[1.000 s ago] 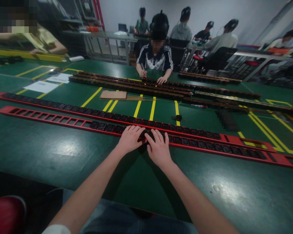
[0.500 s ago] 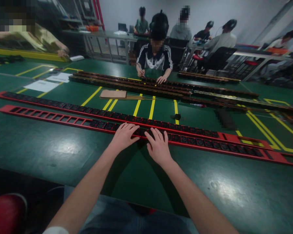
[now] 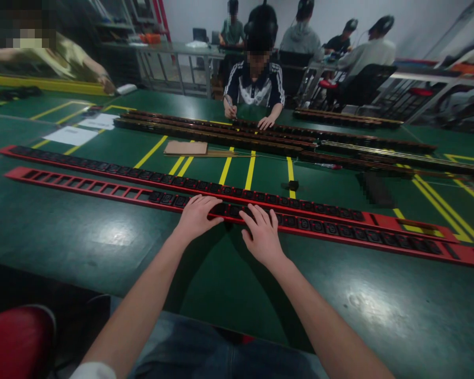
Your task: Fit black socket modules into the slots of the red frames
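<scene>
Two long red strips lie side by side across the green table. The near red strip [image 3: 229, 219] has a row of black sockets [image 3: 304, 223] in its middle and right part, and open rectangular cut-outs [image 3: 98, 186] toward its left end. The far red strip [image 3: 150, 173] is lined with black sockets along most of its length. My left hand [image 3: 197, 217] rests over the near strip, fingers over the sockets and thumb apart. Just right of it, my right hand [image 3: 263, 234] touches the same strip with fingers spread. The sockets under both hands are partly hidden.
Beyond the strips are a cardboard piece [image 3: 185, 148], a small black part [image 3: 293, 185] and white papers [image 3: 71, 136]. Long dark rails [image 3: 221, 130] lie farther back, where a person [image 3: 255, 87] holds a pen. Another person's arm [image 3: 97, 71] reaches in at left.
The view has shifted slightly. My left hand has slid a little left along the near strip, so the space between my hands is wider and shows more of the sockets.
</scene>
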A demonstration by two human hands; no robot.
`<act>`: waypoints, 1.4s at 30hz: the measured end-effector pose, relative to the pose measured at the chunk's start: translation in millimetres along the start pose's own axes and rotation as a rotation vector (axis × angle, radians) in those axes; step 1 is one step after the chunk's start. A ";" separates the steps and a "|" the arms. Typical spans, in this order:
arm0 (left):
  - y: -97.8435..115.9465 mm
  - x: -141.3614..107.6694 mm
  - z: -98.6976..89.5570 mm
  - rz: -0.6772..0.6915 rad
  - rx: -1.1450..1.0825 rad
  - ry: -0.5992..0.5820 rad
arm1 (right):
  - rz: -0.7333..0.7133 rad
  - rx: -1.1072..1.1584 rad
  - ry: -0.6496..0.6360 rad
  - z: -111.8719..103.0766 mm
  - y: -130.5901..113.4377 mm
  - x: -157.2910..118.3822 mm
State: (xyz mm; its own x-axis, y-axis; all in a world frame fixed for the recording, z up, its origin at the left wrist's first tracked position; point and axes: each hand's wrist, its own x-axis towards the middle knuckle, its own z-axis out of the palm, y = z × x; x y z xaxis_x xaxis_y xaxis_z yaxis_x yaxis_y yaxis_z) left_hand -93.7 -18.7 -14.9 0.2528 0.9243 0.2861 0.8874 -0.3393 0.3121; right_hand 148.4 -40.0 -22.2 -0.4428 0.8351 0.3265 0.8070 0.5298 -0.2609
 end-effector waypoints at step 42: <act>-20.8 -3.4 -8.5 -0.218 0.066 0.067 | -0.013 0.002 -0.018 1.2 3.5 -0.3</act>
State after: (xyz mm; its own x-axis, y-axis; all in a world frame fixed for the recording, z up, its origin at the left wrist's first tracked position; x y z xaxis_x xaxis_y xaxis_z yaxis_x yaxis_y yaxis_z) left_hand -116.3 -16.3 -14.6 0.0283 0.9600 0.2787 0.9419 -0.1190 0.3141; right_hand 150.9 -38.2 -24.3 -0.4598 0.8309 0.3133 0.8007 0.5405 -0.2585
